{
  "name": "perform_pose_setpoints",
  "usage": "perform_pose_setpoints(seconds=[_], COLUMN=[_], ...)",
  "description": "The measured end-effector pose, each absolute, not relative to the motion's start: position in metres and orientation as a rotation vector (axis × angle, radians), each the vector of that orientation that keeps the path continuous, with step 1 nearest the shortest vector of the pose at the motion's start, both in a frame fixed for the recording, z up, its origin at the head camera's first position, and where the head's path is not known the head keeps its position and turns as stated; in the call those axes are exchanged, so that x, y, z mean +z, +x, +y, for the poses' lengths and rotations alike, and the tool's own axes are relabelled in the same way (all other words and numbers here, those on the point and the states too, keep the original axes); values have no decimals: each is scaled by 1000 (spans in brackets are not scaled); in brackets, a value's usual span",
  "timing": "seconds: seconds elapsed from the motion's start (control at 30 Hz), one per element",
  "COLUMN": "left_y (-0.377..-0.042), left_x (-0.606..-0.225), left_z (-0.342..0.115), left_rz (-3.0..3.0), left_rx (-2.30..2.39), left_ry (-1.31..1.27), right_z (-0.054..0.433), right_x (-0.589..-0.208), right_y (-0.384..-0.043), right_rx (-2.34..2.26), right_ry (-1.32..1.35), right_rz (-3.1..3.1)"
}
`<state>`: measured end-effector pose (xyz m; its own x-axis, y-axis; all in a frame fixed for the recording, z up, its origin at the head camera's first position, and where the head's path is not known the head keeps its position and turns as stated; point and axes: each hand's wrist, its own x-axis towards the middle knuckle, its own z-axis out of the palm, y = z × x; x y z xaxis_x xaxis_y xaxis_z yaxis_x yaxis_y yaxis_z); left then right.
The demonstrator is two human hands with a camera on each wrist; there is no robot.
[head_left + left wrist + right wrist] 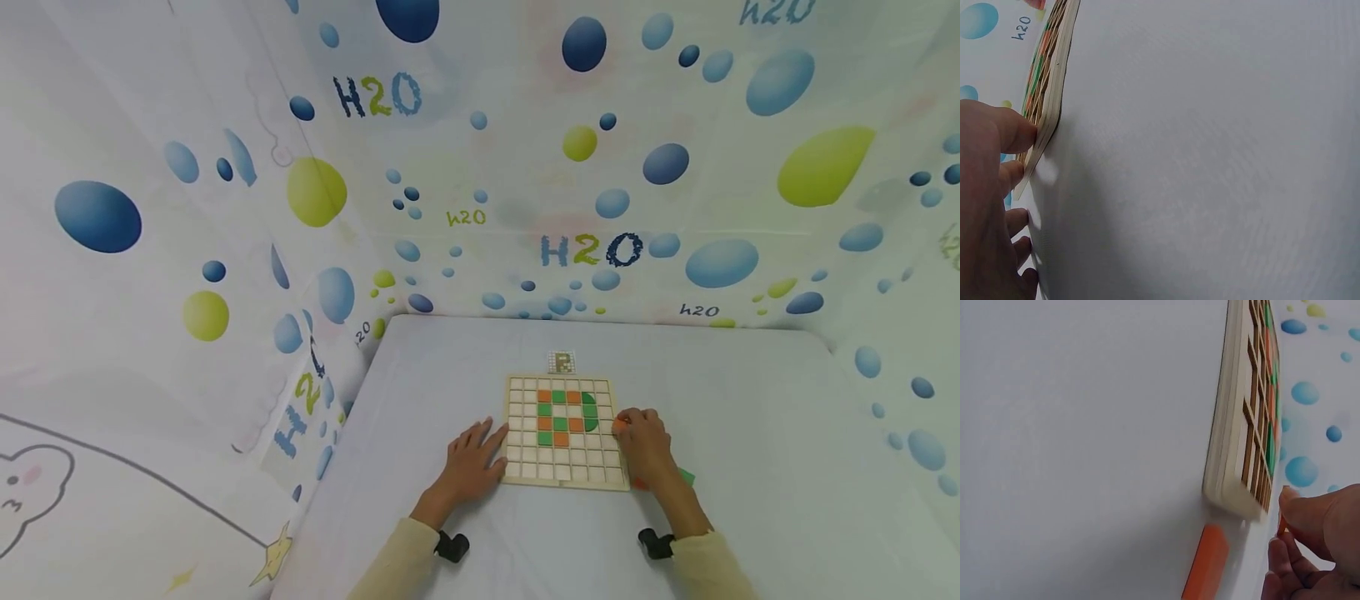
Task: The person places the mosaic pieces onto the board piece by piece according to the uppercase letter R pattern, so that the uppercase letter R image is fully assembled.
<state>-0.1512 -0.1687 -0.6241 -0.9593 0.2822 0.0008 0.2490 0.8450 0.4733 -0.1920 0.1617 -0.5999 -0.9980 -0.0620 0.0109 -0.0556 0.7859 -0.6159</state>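
Note:
A wooden grid board (566, 485) lies on the table, with green and orange pieces (560, 424) set in its cells in a P-like shape. My left hand (472, 465) rests at the board's left side, fingers spread, thumb and index finger touching its edge. Just off the right edge, my right hand (647, 444) pinches a small orange piece (1282, 520) between thumb and fingers. Its exact shape is mostly hidden. Under the right wrist, an orange block (1206, 562) lies close to the board's corner, and a green piece (686, 477) shows beside the forearm.
Behind the board's far edge lies a small card (562, 362) printed with a letter-like pattern on a grid. A white cloth covers the table (420, 375). Patterned sheets with blue and green spots hang at the back (517, 167) and both sides.

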Motion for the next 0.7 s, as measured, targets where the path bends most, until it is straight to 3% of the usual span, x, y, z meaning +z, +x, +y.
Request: perform_pose_setpoints(seconds=[0.53, 0.7], left_y=[-152, -153], left_x=[-625, -626], left_z=[-167, -168], left_rz=[2948, 2960], left_rx=[732, 754], left_ry=[413, 447], right_z=[75, 64], right_x=[-609, -613], right_y=[-169, -165], right_rx=[-1008, -952], right_ry=[-571, -593], right_rz=[2995, 3005])
